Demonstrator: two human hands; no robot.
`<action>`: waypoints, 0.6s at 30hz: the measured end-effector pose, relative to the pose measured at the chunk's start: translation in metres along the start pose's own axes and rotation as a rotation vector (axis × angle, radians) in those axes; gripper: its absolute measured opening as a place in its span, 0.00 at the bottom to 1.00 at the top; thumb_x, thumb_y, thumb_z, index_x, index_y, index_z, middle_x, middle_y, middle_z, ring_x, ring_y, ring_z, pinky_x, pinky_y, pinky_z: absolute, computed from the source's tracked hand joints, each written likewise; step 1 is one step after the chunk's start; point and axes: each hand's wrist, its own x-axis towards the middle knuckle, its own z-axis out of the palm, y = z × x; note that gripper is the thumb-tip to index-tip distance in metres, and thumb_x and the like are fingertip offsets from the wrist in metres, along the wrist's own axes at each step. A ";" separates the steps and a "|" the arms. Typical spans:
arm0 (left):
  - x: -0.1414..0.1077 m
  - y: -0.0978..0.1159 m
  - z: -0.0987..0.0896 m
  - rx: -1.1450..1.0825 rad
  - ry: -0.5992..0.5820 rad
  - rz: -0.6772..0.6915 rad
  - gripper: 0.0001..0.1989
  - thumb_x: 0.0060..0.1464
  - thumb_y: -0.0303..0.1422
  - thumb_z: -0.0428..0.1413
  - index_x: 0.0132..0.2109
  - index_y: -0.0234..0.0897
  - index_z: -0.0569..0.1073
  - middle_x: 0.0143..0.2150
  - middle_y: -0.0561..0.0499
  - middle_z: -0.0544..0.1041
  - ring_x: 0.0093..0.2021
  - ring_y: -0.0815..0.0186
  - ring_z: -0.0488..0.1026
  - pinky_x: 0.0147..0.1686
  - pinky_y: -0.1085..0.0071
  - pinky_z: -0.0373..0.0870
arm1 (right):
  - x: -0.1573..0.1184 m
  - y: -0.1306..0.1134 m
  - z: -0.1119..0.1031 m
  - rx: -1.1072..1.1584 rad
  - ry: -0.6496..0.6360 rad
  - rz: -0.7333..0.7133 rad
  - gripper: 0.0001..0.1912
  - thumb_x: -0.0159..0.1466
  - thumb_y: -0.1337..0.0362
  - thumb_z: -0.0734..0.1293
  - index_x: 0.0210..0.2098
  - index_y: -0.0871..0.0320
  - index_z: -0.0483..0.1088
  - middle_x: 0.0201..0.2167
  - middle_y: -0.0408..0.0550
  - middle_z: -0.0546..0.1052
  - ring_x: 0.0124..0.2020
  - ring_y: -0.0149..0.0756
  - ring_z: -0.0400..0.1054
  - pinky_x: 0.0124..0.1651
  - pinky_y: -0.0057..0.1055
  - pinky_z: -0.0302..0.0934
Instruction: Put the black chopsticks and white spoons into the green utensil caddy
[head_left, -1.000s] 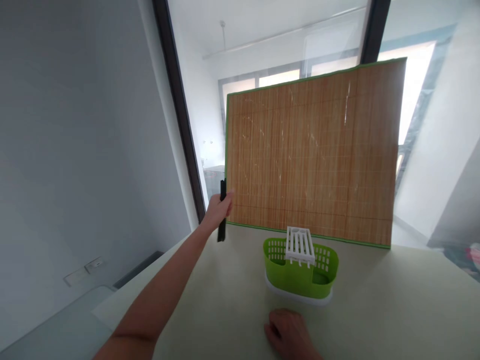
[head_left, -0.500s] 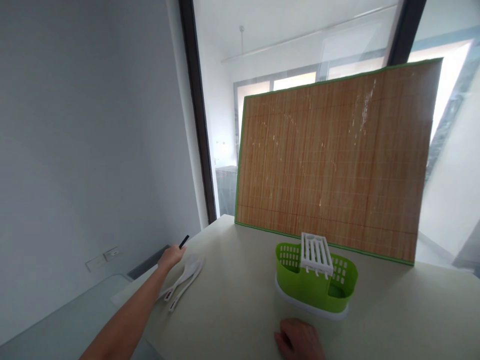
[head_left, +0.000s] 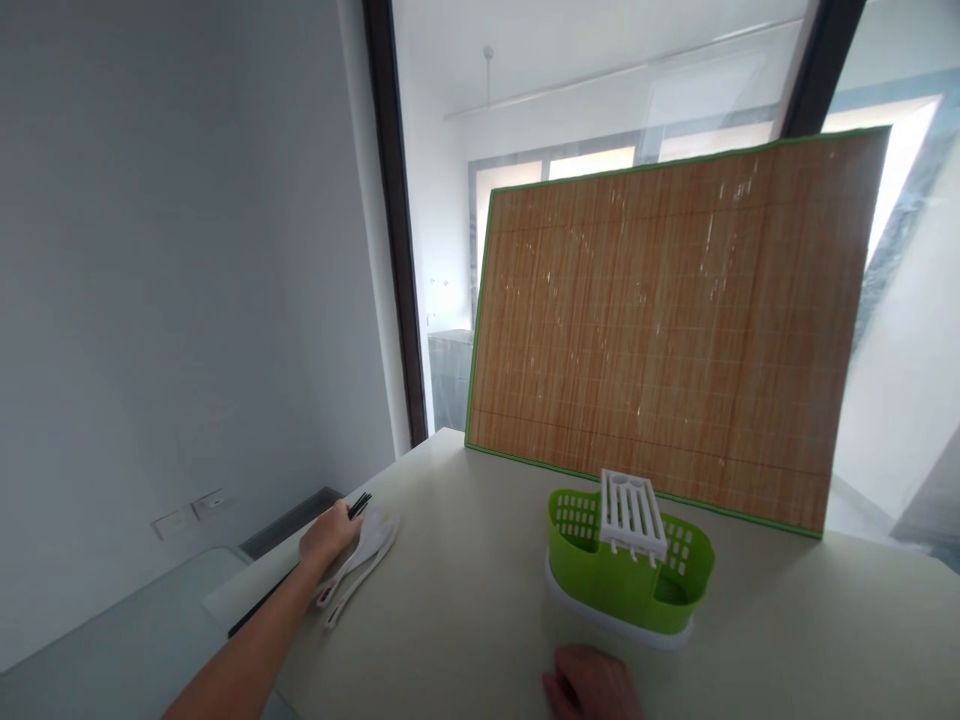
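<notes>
My left hand [head_left: 328, 533] is closed around a bundle of thin black chopsticks [head_left: 360, 503] at the table's left edge. Their tips stick out past my fingers, and the other ends show below my forearm. Just right of that hand lie white spoons [head_left: 369, 548], long-handled and partly overlapping on the table. My right hand [head_left: 598, 683] rests at the bottom of the view with its fingers curled in, nothing visible in them. Beyond it stands a green basket [head_left: 622, 578] on a white base, with a white slotted rack [head_left: 632, 512] across its middle and small hooks in front.
The pale table [head_left: 450, 600] carries all of this. A bamboo mat [head_left: 660, 330] with green edging stands upright behind the basket, before a glass partition. At left are a grey wall [head_left: 187, 250] and a glass surface [head_left: 112, 640] lower than the table.
My left hand has drawn slightly left and down with the chopsticks. Several tips now show apart, and their other ends appear below the forearm. My right hand has stayed nearly still.
</notes>
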 end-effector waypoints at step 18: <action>-0.013 -0.009 -0.009 0.112 0.038 0.026 0.28 0.50 0.49 0.46 0.51 0.33 0.70 0.48 0.34 0.70 0.50 0.43 0.66 0.43 0.55 0.64 | 0.001 -0.011 -0.018 0.036 0.008 0.066 0.08 0.61 0.66 0.61 0.24 0.55 0.63 0.23 0.40 0.72 0.25 0.33 0.67 0.28 0.30 0.45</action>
